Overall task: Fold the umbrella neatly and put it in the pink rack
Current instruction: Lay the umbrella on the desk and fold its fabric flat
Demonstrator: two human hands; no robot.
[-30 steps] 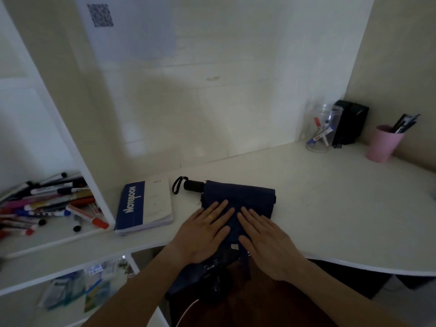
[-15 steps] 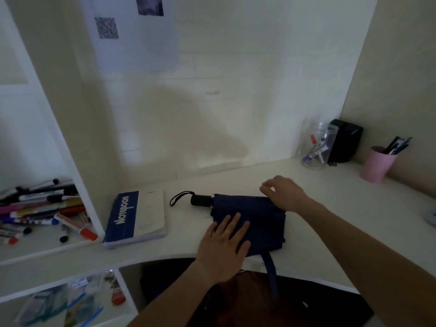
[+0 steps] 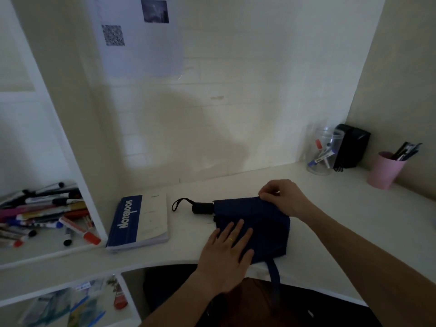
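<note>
A dark blue folding umbrella (image 3: 264, 220) lies flat on the white desk (image 3: 330, 204), its black handle (image 3: 203, 208) and wrist loop pointing left. Its closing strap (image 3: 273, 271) hangs over the desk's front edge. My left hand (image 3: 226, 253) presses flat on the near part of the fabric, fingers spread. My right hand (image 3: 282, 197) pinches the far top edge of the fabric. No pink rack is in view; only a pink cup (image 3: 384, 171) with pens stands at the far right.
A blue and white notebook (image 3: 139, 224) lies left of the umbrella. Several markers (image 3: 44, 218) fill the left shelf. A clear jar (image 3: 324, 152) with pens and a black box (image 3: 352, 145) stand in the back right corner.
My right hand left the near fabric and went to the umbrella's far edge, where it now pinches the cloth. My left hand stayed pressed on the fabric. The view tilted upward.
</note>
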